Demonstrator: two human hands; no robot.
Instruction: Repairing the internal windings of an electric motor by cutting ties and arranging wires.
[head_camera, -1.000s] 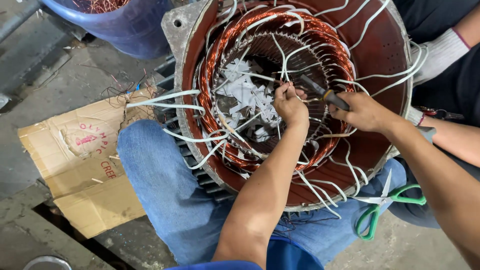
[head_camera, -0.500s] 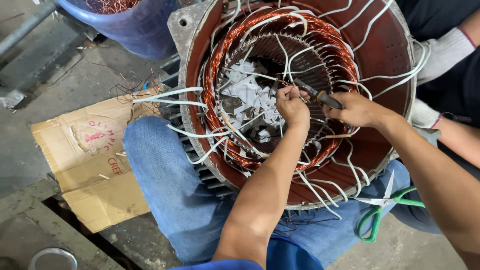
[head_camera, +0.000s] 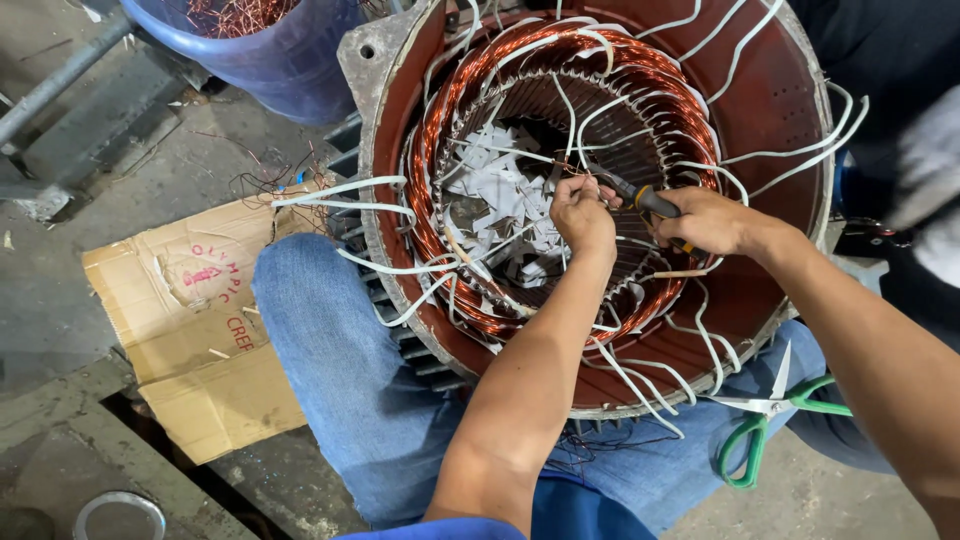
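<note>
**Hands at the copper winding of a motor stator**

The large stator leans on the person's knees, its copper winding ringed with white sleeved leads and paper scraps in the bore. The left hand is closed, pinching a wire at the winding. The right hand grips a dark-handled tool. Green-handled scissors lie on the lap. On the grey concrete floor lies flat brown cardboard with red writing; behind it, a blue tub of copper scraps.
</note>
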